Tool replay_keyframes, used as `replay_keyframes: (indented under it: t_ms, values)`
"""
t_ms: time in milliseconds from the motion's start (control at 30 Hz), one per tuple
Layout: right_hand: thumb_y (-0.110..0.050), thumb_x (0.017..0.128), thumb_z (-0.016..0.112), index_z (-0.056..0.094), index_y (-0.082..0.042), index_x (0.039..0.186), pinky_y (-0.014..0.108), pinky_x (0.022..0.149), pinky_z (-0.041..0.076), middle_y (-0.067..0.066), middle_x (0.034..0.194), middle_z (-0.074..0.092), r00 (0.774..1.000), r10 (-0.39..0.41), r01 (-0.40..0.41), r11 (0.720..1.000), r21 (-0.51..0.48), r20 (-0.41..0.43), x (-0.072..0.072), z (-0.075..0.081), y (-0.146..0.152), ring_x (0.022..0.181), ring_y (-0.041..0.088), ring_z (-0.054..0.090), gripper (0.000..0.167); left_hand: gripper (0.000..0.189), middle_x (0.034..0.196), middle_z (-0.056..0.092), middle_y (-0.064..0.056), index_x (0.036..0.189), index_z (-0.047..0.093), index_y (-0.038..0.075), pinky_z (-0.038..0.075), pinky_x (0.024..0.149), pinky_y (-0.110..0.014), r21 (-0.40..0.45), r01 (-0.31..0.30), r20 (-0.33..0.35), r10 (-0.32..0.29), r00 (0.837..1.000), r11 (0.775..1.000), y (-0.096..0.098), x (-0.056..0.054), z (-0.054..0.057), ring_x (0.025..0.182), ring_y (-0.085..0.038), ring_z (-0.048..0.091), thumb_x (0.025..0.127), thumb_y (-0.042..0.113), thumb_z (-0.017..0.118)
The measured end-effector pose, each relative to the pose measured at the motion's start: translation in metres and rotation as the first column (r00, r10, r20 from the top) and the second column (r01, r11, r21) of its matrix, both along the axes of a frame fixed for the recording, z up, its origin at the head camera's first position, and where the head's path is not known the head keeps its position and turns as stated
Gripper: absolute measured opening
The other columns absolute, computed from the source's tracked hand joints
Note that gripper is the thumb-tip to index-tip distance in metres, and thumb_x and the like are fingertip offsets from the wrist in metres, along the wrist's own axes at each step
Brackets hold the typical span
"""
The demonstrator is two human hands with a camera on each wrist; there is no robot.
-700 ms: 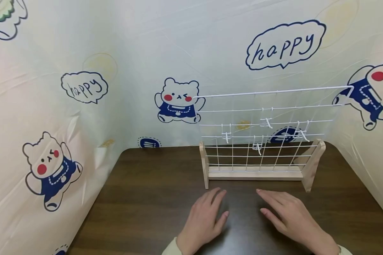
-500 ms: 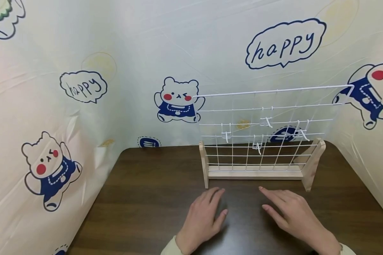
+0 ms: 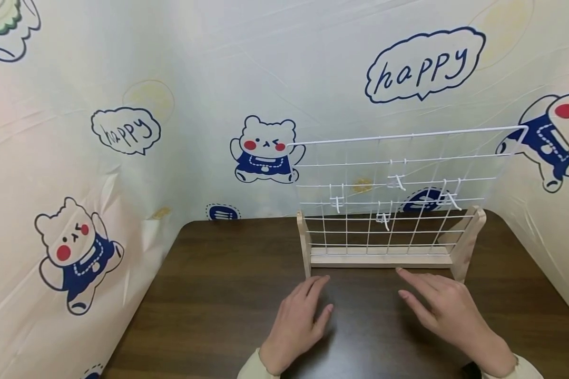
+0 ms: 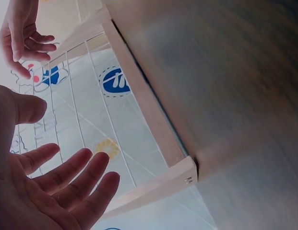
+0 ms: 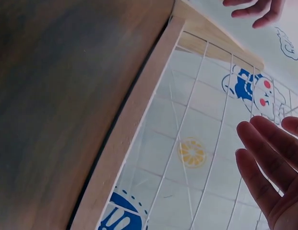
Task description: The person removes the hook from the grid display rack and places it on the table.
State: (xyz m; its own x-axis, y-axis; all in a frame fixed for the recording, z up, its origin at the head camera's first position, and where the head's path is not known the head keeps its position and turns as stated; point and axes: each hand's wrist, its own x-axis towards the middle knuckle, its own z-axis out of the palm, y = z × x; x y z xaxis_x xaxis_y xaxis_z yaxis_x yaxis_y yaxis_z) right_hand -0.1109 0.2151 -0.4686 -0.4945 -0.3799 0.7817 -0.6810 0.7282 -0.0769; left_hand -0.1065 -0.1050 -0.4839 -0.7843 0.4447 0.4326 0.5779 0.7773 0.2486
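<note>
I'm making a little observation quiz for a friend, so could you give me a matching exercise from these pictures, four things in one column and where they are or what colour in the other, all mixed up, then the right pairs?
Things:
1. White hooks
2. Tabletop
3. Wooden crossbar
4. Larger "happy" bubble

Places or colours:
A. Low between two wooden side pieces
B. Printed on the backdrop
C. Hung on the wire grid
D. Dark brown

Pairs: 1-C, 2-D, 3-A, 4-B

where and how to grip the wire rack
Probably by its two wooden end pieces, left hand on one, right hand on the other, coming from the outer sides: they stand at its ends and look thicker than the wire grid, which carries hooks.
</note>
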Motion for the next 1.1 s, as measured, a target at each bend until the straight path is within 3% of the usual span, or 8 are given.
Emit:
replay_keyframes:
  t_ms: [300, 533, 867, 1100]
  values:
    - [-0.047, 0.110, 0.045, 0.077, -0.008, 0.120, 0.036, 0.055, 0.056, 0.001, 0.086, 0.080, 0.999, -0.006, 0.004, 0.999, -0.043, -0.046, -0.005, 0.005, 0.005, 0.064, 0.019, 0.073, 0.052, 0.057, 0.137, 0.067, -0.003, 0.148, 0.053, 0.015, 0.064, 0.092, -0.040, 0.042, -0.011, 0.004, 0.011, 1.000, 0.999, -0.004, -0.004, 0.000, 0.118, -0.019, 0.071, 0.096, 0.029, 0.072]
    - [-0.050, 0.110, 0.043, 0.077, -0.008, 0.119, 0.037, 0.056, 0.056, 0.003, 0.089, 0.081, 0.999, -0.042, 0.042, 0.998, -0.039, -0.012, -0.005, 0.008, 0.011, 0.066, 0.021, 0.073, 0.055, 0.059, 0.135, 0.067, -0.002, 0.149, 0.052, 0.015, 0.064, 0.091, -0.038, 0.072, -0.014, -0.010, 0.015, 1.000, 0.997, -0.006, -0.007, -0.002, 0.115, -0.018, 0.071, 0.095, 0.026, 0.074]
    - [-0.049, 0.110, 0.045, 0.078, -0.006, 0.116, 0.036, 0.053, 0.054, 0.004, 0.087, 0.081, 0.997, -0.041, 0.035, 0.997, -0.075, -0.070, -0.012, 0.009, 0.015, 0.063, 0.021, 0.072, 0.055, 0.059, 0.135, 0.067, -0.003, 0.148, 0.053, 0.014, 0.064, 0.092, -0.038, 0.125, -0.031, -0.012, 0.033, 0.999, 0.992, -0.009, -0.009, -0.002, 0.117, -0.019, 0.072, 0.094, 0.021, 0.076]
    - [-0.051, 0.110, 0.040, 0.076, -0.005, 0.120, 0.035, 0.052, 0.056, 0.008, 0.089, 0.082, 0.997, -0.072, 0.072, 0.997, -0.038, 0.004, -0.010, 0.015, 0.020, 0.062, 0.023, 0.074, 0.059, 0.058, 0.131, 0.068, -0.002, 0.148, 0.051, 0.013, 0.063, 0.092, -0.036, 0.148, -0.046, -0.009, 0.047, 0.999, 0.988, -0.011, -0.013, 0.000, 0.114, -0.016, 0.072, 0.096, 0.020, 0.073]
